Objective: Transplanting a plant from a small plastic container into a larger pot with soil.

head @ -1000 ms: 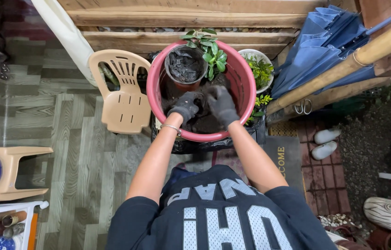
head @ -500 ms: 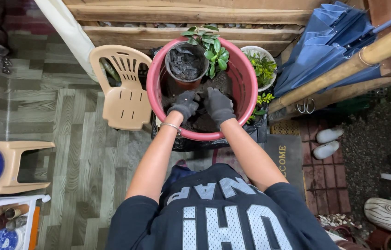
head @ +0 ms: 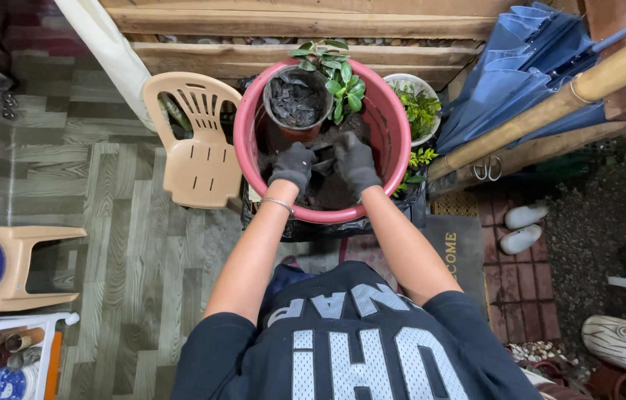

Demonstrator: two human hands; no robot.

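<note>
Both my hands wear dark gloves and reach into a big red basin [head: 394,122] holding dark soil [head: 327,191]. My left hand [head: 292,164] and my right hand [head: 356,161] are curled close together over the soil. They grip a small greyish piece [head: 322,153] between them, too small to identify. Just beyond my fingers, inside the basin, stands a brown pot [head: 296,100] filled with dark soil. A leafy green plant [head: 339,74] rises beside it.
A beige plastic chair [head: 194,141] stands left of the basin. A white pot of greenery [head: 418,104] sits to the right, beside a folded blue umbrella [head: 520,67] and a bamboo pole [head: 550,111]. A doormat [head: 461,248], white slippers [head: 524,226] and a beige stool [head: 17,267] lie nearby.
My hands stay together in the basin and have shifted only slightly over the soil. The view has drifted a little.
</note>
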